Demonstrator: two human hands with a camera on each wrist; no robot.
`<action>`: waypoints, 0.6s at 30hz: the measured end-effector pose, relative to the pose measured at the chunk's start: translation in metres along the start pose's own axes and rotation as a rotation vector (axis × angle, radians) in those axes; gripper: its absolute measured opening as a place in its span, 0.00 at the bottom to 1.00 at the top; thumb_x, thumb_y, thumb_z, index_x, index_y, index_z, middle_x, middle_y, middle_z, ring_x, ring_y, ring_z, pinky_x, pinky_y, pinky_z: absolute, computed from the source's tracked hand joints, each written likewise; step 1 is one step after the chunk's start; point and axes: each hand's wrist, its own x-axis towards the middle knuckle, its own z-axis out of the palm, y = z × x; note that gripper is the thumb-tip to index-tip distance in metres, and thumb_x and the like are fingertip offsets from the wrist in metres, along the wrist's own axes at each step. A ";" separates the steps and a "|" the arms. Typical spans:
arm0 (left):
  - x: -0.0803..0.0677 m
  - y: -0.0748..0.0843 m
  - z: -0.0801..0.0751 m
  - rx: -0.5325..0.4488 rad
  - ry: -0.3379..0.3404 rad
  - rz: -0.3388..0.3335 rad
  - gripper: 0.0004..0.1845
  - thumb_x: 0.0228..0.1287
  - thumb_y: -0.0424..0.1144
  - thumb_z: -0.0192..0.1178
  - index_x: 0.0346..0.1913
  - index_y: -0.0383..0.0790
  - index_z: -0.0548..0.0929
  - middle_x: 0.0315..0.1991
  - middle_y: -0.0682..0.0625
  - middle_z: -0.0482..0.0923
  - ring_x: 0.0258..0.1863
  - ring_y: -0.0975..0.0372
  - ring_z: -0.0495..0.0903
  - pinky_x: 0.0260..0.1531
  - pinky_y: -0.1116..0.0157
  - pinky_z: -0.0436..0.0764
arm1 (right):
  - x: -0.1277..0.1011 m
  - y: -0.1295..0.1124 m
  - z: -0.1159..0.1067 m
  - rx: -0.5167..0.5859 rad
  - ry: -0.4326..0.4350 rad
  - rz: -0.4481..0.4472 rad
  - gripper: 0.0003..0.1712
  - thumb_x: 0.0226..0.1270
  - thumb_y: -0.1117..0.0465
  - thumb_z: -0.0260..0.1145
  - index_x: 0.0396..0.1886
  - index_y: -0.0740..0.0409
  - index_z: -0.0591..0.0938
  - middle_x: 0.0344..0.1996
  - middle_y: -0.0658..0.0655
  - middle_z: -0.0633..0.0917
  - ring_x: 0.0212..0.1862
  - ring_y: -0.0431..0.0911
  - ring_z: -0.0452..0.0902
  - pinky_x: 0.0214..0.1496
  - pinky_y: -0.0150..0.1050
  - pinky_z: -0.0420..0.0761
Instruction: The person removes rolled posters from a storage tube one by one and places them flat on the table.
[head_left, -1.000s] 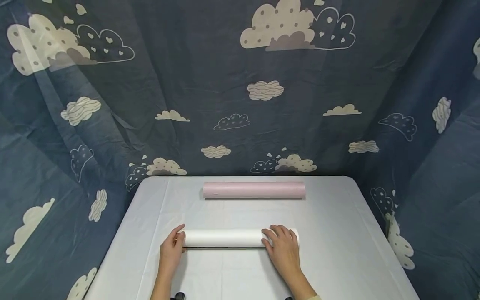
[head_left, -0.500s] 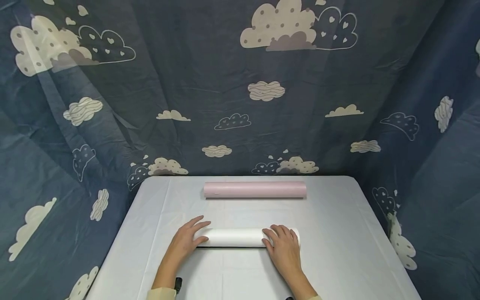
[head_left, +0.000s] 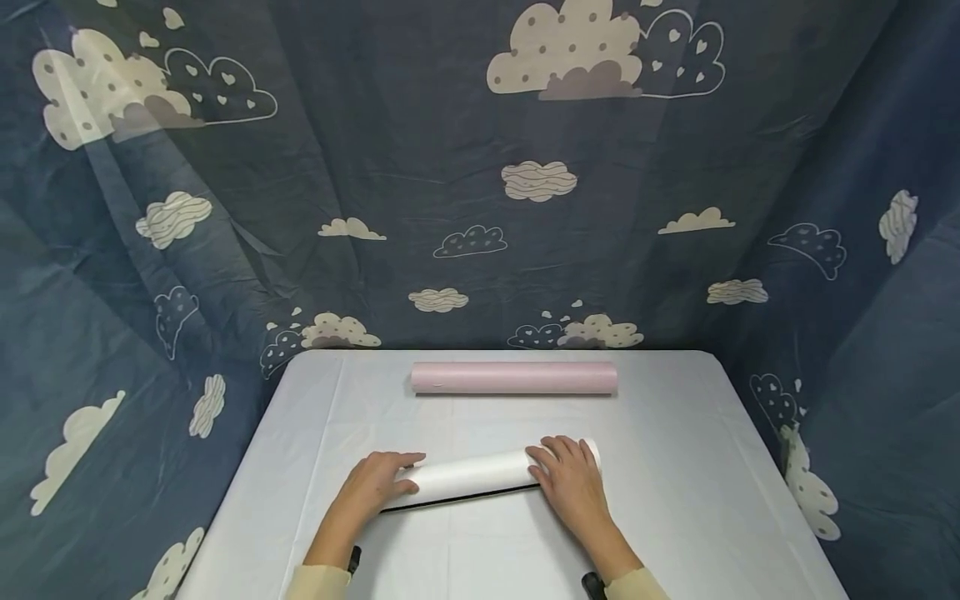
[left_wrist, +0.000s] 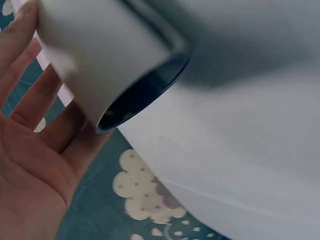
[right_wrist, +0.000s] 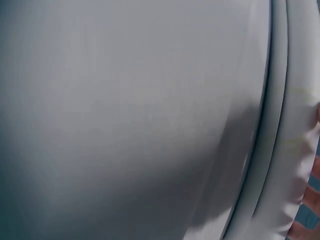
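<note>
A white roll (head_left: 472,477), apparently a rolled-up sheet, lies crosswise between my hands, its right end farther from me than its left. My left hand (head_left: 365,485) grips its left part, with the thumb on the near side and the fingers at the far side. My right hand (head_left: 572,482) holds the right part, fingers curled over the top. The left wrist view shows the roll's (left_wrist: 95,55) hollow end, dark blue inside, with fingers (left_wrist: 37,97) along one side. In the right wrist view, a long loose edge runs down the roll (right_wrist: 297,110), and fingertips touch its outer side.
A pink roll (head_left: 513,378) lies parallel to the back edge of the white-covered table (head_left: 675,500). Dark blue cloth (head_left: 420,133) with printed clouds hangs behind and on both sides.
The left hand has moved inward from the white roll's left end and now grips it there. The roll has turned from straight across to slanted, its left end nearer me and right end farther.
</note>
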 end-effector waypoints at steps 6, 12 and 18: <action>-0.002 0.007 -0.009 0.001 -0.161 0.060 0.34 0.54 0.48 0.81 0.67 0.56 0.86 0.42 0.54 0.91 0.37 0.61 0.84 0.38 0.58 0.84 | 0.012 0.009 0.005 0.042 -0.019 -0.055 0.17 0.69 0.50 0.76 0.56 0.41 0.88 0.59 0.55 0.88 0.65 0.58 0.81 0.71 0.71 0.74; -0.010 0.014 -0.007 -0.122 -0.293 0.078 0.41 0.51 0.48 0.83 0.72 0.58 0.81 0.38 0.54 0.87 0.32 0.65 0.76 0.33 0.63 0.79 | 0.022 0.010 0.009 0.068 -0.029 -0.050 0.18 0.72 0.51 0.74 0.60 0.41 0.88 0.63 0.58 0.86 0.70 0.60 0.78 0.73 0.69 0.74; -0.019 0.022 0.000 -0.220 -0.369 0.062 0.46 0.51 0.50 0.82 0.76 0.62 0.76 0.39 0.56 0.85 0.32 0.64 0.76 0.31 0.65 0.79 | 0.025 0.006 0.013 0.099 -0.001 -0.027 0.19 0.71 0.54 0.75 0.60 0.44 0.88 0.63 0.60 0.86 0.70 0.62 0.77 0.75 0.63 0.75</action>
